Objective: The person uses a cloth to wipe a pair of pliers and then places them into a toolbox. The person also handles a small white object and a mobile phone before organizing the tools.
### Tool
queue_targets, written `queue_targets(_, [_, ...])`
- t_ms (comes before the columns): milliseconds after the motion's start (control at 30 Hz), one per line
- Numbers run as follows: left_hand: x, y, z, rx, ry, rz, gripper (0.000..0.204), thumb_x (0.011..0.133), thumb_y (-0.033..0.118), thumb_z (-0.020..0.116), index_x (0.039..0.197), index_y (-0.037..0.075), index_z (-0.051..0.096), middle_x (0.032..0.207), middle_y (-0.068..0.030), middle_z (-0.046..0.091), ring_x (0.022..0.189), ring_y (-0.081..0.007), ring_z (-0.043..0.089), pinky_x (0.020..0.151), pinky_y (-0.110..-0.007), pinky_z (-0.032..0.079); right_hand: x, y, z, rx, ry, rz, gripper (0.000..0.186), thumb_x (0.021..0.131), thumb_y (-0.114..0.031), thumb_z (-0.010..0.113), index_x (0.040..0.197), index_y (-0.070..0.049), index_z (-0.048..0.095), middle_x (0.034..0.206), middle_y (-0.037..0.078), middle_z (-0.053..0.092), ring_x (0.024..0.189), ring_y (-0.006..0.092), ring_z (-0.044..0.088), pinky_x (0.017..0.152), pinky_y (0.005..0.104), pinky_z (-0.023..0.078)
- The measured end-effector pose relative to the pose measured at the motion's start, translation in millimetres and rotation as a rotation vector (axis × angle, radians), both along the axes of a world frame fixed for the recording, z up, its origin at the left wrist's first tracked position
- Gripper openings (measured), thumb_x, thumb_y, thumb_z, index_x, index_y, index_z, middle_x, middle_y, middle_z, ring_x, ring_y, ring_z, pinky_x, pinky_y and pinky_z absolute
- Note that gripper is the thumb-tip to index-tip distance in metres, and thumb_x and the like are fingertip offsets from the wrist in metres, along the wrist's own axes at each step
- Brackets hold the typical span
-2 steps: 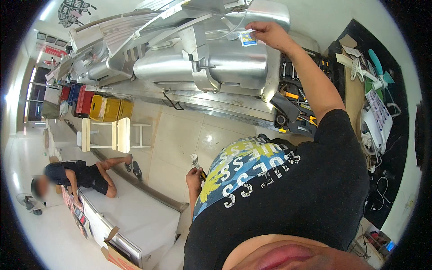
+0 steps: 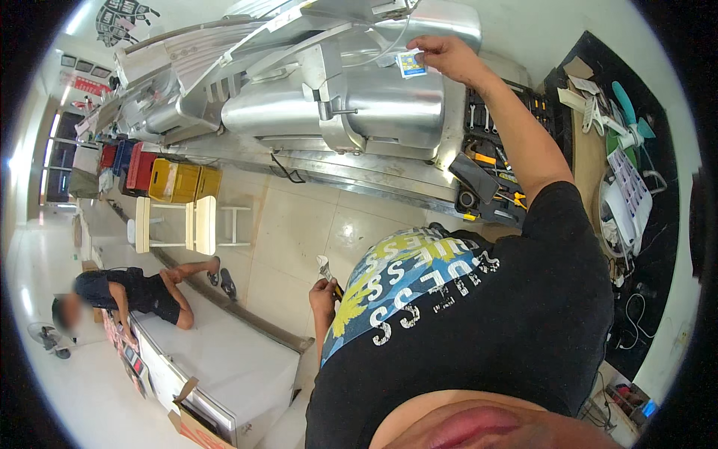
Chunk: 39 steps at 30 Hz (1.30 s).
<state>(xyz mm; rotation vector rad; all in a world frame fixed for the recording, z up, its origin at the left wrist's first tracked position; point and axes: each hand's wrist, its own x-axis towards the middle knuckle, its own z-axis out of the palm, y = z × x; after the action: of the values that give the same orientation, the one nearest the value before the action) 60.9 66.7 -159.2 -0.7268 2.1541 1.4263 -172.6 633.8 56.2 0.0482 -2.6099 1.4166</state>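
My left hand (image 2: 322, 298) is closed round an adjustable wrench (image 2: 324, 266), held low beside my body with its silver jaw up. My right arm stretches far forward, and my right hand (image 2: 451, 60) pinches a small flat packet (image 2: 410, 64) in white, blue and yellow. The packet hangs in front of a large silver metal cylinder (image 2: 400, 112). A clamp-like bracket (image 2: 340, 120) wraps over that cylinder, left of the packet. Below my right forearm lies an open tool case (image 2: 486, 138) with wrenches and orange-handled tools.
A dark flat device (image 2: 474, 178) rests on the tool case. The silver machine stands on a long metal bench (image 2: 359, 176). Yellow crates (image 2: 173, 179) and a cream stool (image 2: 202, 224) are on the left. A co-worker (image 2: 138, 293) sits on a white surface at lower left. A teal-bladed fan (image 2: 634, 133) stands right.
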Motion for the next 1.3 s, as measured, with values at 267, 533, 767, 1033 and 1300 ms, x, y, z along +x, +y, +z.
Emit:
queue_targets(267, [1.9,8.1,2.8,0.032,0.02,0.026,0.017,0.089,0.013,0.072,0.093,-0.003,0.067,0.073,-0.0043,0.063,0.058,-0.0115,0.054,0.051,-0.027,0.043,0.3,2.3,-1.3,0.013,0.025,0.013,0.032,0.094,-0.011,0.062,0.125,-0.01,0.067,0.096,0.002,0.069,0.087,0.0092,0.06,0.081,0.0268,0.049])
queue_targets(533, [12.8,3.4,-1.4,0.019,0.033,0.03,0.019,0.089,0.014,0.072,0.094,-0.003,0.068,0.073,-0.0042,0.063,0.058,-0.0117,0.054,0.052,-0.027,0.043,-8.4,3.9,-4.1,0.05,-0.01,0.017,0.032,0.093,-0.009,0.062,0.125,-0.008,0.067,0.093,0.0,0.066,0.084,0.0079,0.056,0.077,0.0253,0.047])
queue_targets(767, [10.6,11.1,9.8,-0.002,-0.012,0.041,0.02,0.089,0.014,0.072,0.097,-0.004,0.068,0.073,-0.0039,0.063,0.058,-0.0117,0.054,0.052,-0.027,0.044,-34.1,27.5,-24.3,0.114,-0.158,-0.243,0.039,0.09,-0.024,0.064,0.129,-0.019,0.067,0.098,0.01,0.073,0.08,0.0177,0.064,0.076,0.0342,0.053])
queue_targets(1033, [19.8,-3.1,-7.7,0.045,-0.007,0.105,0.021,0.09,0.014,0.072,0.098,-0.005,0.067,0.074,-0.0046,0.064,0.059,-0.012,0.055,0.053,-0.028,0.044,-53.6,38.3,-56.2,0.588,-0.095,-0.29,0.034,0.09,-0.02,0.058,0.122,-0.019,0.069,0.111,0.015,0.071,0.101,0.0328,0.068,0.094,0.0432,0.053])
queue_targets(1300, [25.8,-14.0,-17.1,0.045,-0.001,0.101,0.021,0.088,0.013,0.073,0.098,-0.005,0.067,0.073,-0.0039,0.063,0.058,-0.0115,0.054,0.052,-0.028,0.044,-80.7,2.1,-53.3,0.803,-0.081,0.058,0.039,0.092,-0.014,0.052,0.125,-0.028,0.067,0.117,0.012,0.069,0.107,0.0337,0.065,0.097,0.0442,0.051])
